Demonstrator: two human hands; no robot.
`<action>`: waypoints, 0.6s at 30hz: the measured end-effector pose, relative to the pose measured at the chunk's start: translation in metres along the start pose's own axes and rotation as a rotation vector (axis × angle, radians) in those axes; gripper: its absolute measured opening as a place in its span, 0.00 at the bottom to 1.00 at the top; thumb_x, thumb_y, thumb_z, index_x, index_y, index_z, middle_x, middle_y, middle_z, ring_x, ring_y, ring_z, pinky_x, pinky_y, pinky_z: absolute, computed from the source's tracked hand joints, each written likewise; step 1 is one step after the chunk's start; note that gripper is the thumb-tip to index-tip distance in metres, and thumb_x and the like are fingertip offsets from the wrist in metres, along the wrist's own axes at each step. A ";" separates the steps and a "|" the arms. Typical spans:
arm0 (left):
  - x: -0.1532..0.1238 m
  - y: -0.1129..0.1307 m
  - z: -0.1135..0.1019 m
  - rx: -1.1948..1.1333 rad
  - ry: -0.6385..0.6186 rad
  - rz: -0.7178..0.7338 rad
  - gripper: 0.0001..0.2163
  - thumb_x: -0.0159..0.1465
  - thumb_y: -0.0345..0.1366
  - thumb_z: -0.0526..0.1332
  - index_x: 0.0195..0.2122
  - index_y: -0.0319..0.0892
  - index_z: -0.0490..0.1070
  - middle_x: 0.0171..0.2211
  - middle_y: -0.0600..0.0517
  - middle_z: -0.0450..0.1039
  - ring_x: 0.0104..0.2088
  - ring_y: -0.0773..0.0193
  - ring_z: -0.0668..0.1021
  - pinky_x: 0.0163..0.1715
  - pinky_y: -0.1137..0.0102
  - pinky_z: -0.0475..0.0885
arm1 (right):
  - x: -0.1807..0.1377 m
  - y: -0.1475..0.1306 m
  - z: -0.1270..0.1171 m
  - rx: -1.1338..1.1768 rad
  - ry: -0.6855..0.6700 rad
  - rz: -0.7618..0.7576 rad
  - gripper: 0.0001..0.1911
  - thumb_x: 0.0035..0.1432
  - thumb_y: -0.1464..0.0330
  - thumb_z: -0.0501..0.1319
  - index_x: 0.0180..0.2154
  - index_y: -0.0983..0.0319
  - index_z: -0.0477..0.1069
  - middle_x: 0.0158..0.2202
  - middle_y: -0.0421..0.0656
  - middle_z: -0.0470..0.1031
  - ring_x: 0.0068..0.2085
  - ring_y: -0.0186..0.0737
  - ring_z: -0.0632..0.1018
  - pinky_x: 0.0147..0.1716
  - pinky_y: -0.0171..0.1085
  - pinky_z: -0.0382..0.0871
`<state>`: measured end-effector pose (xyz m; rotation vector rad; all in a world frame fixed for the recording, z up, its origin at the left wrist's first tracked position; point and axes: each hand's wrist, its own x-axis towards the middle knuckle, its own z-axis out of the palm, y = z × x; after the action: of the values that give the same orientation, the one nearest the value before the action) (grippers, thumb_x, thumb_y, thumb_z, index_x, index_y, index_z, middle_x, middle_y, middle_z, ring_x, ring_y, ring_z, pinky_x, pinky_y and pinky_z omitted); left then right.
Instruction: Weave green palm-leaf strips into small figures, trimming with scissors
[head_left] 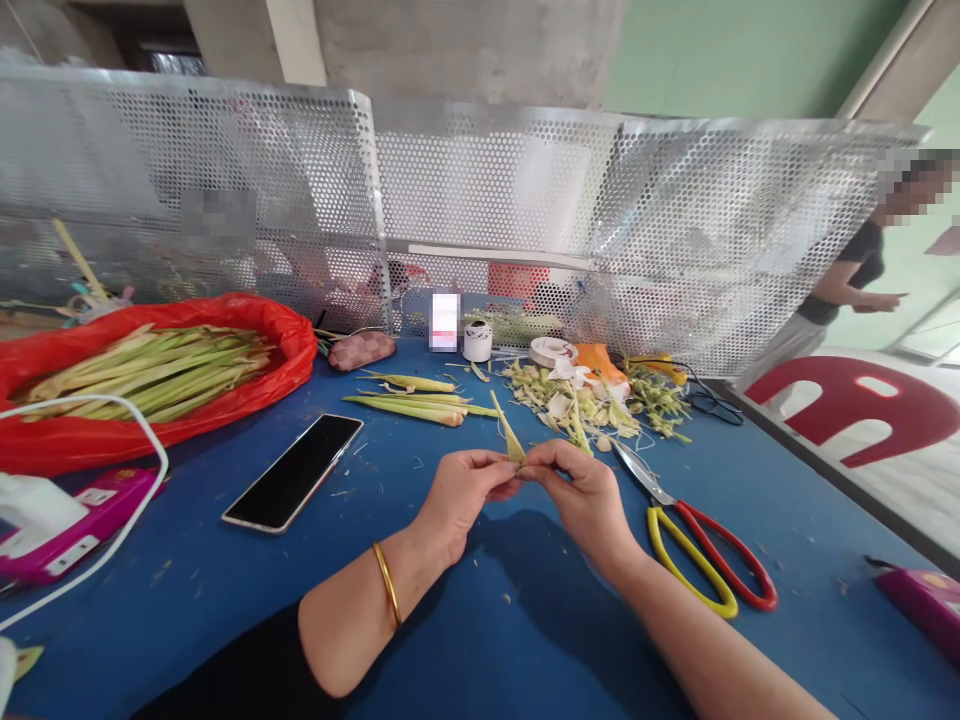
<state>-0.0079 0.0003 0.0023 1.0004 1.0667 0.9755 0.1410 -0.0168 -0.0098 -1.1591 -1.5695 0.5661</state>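
Observation:
Between the fingertips of both hands is a small pale green leaf piece, its narrow tip pointing up and away. My left hand, with a gold bangle on the wrist, pinches its lower end. Fingers of my right hand close on the same end from the other side, and the two hands meet there. Just beyond lie several pale green stalks on the blue table. To the right of my right hand rest large scissors with one yellow and one red handle, blades toward the scraps.
A pile of plant scraps lies behind the hands, beside a tape roll. At left are a dark phone, a red bag of long stalks and a purple power strip. A perforated metal screen borders the table; a person stands at right.

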 end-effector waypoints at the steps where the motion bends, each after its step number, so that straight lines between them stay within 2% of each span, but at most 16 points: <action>1: 0.000 0.000 0.001 0.021 0.004 0.021 0.08 0.47 0.37 0.67 0.26 0.37 0.76 0.23 0.50 0.76 0.28 0.64 0.77 0.34 0.70 0.70 | 0.000 0.000 0.000 -0.011 0.009 0.005 0.06 0.54 0.69 0.62 0.26 0.59 0.73 0.26 0.39 0.75 0.30 0.38 0.74 0.32 0.36 0.67; 6: 0.000 -0.001 0.001 0.189 0.013 0.171 0.06 0.51 0.36 0.64 0.24 0.39 0.76 0.22 0.51 0.75 0.28 0.64 0.75 0.33 0.71 0.69 | -0.002 -0.003 0.000 -0.025 0.042 0.080 0.06 0.53 0.67 0.62 0.25 0.60 0.72 0.25 0.39 0.75 0.28 0.37 0.75 0.31 0.35 0.67; 13: -0.001 -0.002 -0.001 0.536 0.027 0.430 0.09 0.57 0.37 0.59 0.24 0.41 0.77 0.24 0.52 0.76 0.26 0.64 0.74 0.28 0.73 0.65 | -0.002 -0.006 0.003 0.105 0.084 0.160 0.05 0.51 0.67 0.63 0.28 0.60 0.69 0.23 0.37 0.72 0.25 0.35 0.74 0.28 0.35 0.68; 18: -0.002 -0.005 0.001 0.540 0.050 0.407 0.09 0.56 0.37 0.59 0.24 0.41 0.77 0.23 0.51 0.77 0.26 0.63 0.75 0.27 0.73 0.65 | -0.002 -0.002 0.006 0.138 0.105 0.185 0.06 0.51 0.67 0.63 0.32 0.59 0.66 0.22 0.35 0.68 0.23 0.34 0.71 0.26 0.34 0.67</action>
<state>-0.0062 -0.0031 -0.0018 1.6913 1.2263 1.0606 0.1349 -0.0180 -0.0111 -1.2161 -1.3220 0.7122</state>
